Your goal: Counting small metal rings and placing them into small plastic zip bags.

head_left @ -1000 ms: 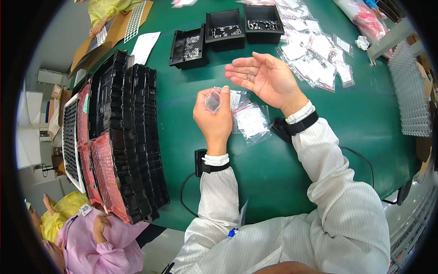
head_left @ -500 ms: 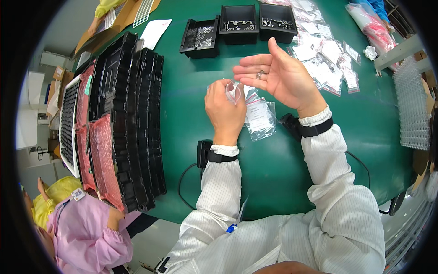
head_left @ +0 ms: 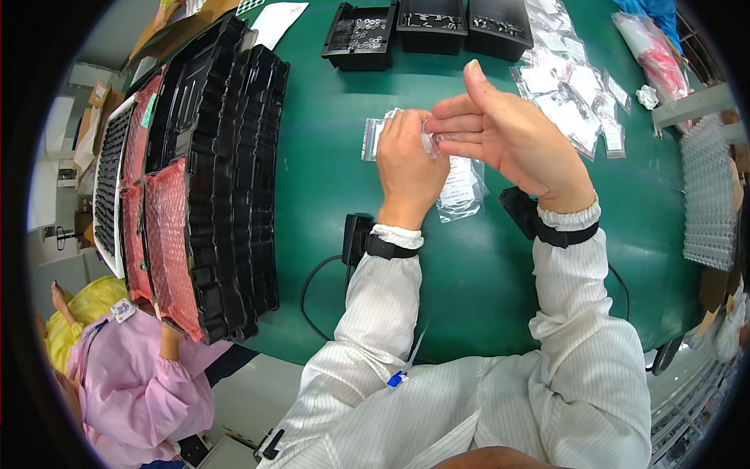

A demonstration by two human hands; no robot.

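My left hand is closed on a small clear plastic bag, its loose mouth standing up beside the thumb. Held out nearly flat, my right hand has its thumb raised and its fingertips at the mouth of that bag. A small shiny ring shows by those fingertips; whether other small parts lie in the bag is hidden. Under the hands, clear zip bags with white printed slips lie on the green table, partly covered by the left hand.
Black bins of small metal parts stand at the back. Many filled bags spread over the back right. Stacked black trays with pink bubble wrap rise at left. A person in pink is beyond them. A cable trails beside my left forearm.
My right hand has tipped and come down to the bag's mouth; the small metal parts seen on its fingers are mostly out of sight. The view has shifted slightly.
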